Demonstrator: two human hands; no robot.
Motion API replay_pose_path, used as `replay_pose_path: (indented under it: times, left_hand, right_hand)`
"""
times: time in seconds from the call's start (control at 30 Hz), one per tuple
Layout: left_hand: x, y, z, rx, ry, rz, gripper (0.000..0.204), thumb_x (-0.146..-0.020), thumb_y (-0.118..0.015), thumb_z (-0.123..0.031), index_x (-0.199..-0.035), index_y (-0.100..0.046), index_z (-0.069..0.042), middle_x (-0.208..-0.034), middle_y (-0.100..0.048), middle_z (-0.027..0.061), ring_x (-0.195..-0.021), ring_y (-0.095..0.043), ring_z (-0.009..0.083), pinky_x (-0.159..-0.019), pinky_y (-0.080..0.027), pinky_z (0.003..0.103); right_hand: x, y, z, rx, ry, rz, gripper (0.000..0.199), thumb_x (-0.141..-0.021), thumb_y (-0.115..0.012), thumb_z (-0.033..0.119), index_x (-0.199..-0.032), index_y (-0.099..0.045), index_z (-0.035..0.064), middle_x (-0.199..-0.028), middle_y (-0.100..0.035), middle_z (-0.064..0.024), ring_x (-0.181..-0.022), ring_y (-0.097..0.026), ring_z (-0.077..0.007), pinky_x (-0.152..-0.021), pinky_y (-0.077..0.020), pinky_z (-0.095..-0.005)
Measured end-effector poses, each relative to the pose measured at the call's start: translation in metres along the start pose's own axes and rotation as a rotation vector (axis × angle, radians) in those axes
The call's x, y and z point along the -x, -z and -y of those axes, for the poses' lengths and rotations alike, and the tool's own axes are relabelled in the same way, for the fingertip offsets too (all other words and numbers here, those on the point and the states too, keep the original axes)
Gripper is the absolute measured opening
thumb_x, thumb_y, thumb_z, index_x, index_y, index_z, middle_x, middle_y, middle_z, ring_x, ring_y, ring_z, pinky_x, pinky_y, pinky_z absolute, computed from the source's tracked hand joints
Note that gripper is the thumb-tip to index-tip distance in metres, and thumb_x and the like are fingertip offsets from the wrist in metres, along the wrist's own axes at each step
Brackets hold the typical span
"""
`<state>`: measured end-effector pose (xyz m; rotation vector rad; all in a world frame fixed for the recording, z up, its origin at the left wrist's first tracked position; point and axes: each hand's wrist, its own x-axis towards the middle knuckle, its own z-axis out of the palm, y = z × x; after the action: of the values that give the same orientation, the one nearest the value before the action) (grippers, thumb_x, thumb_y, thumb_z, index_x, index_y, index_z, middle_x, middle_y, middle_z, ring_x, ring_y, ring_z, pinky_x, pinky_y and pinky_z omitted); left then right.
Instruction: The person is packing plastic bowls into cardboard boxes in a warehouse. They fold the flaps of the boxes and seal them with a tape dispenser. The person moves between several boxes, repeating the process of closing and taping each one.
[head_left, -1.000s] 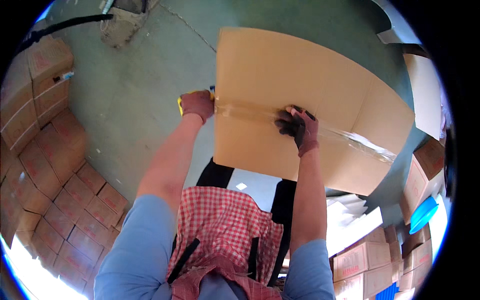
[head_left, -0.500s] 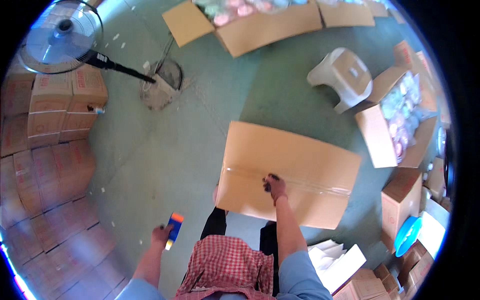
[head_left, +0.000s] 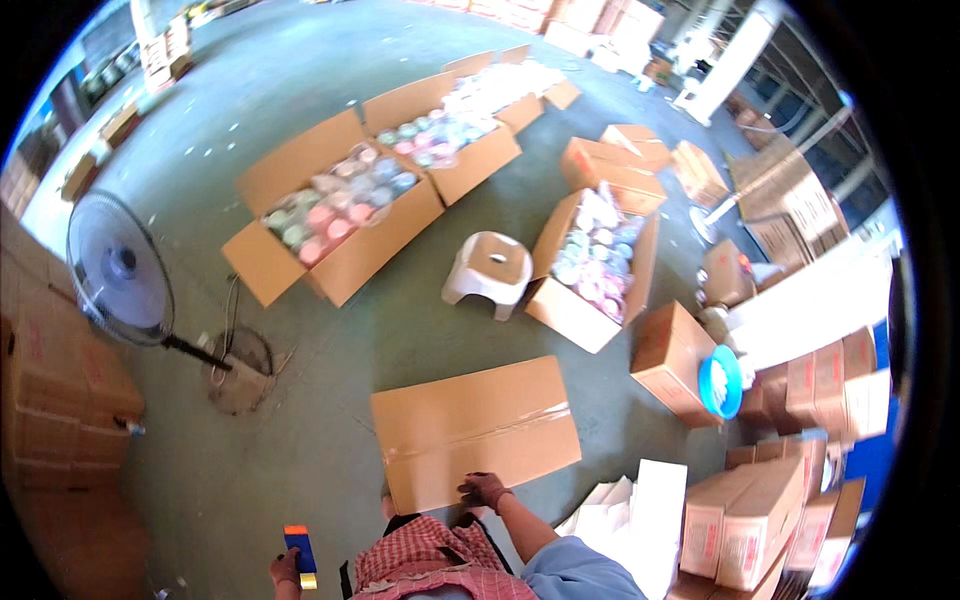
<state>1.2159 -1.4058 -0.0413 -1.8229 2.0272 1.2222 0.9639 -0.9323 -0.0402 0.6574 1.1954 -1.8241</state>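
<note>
Grey-green concrete floor (head_left: 300,120) spreads out ahead of the person, strewn with cartons. Directly in front of the hands lies a sealed brown cardboard box (head_left: 475,430), a strip of clear tape running across its top. The right hand (head_left: 484,490), in a dark reddish glove, rests on the near edge of that box with its fingers curled over the edge. The left hand (head_left: 287,568) hangs low and to the left of the box, well apart from it, closed around a tape dispenser (head_left: 299,553) (blue body, orange top, yellowish lower end). A red checked apron (head_left: 430,565) shows between the two forearms.

Beyond the sealed box, farther from the hands, stands a small white plastic stool (head_left: 489,270). Just right of the stool an open carton (head_left: 590,262) holds pastel-coloured round goods, and farther off to the left two larger open cartons (head_left: 340,205) hold more of the same. To the left of the left hand, a standing fan (head_left: 120,272) rises from a round base on the floor, with stacks of closed brown cartons (head_left: 60,400) beside it. To the right of the right hand lie white flattened sheets (head_left: 630,510), a closed carton (head_left: 675,360) with a blue round bowl (head_left: 720,382) against it, and further stacked cartons (head_left: 760,510) with red markings.
</note>
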Motion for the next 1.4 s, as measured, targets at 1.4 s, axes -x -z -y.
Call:
replay_pose_path:
  times: [1.4]
  left_hand:
    - [-0.260, -0.029, -0.518, -0.479, -0.563, 0.491, 0.053, -0.062, -0.066, -0.037, -0.097, -0.055, 0.001, -0.094, -0.058, 0.0134, -0.081, -0.058, 0.0230, -0.070, -0.044, 0.032]
  right_hand:
    - [-0.209, -0.245, 0.157, -0.552, 0.133, -0.004, 0.027, -0.076, -0.058, 0.030, -0.088, -0.053, 0.0061, -0.089, -0.059, -0.0106, -0.079, -0.057, -0.0204, -0.067, -0.0469, -0.0349]
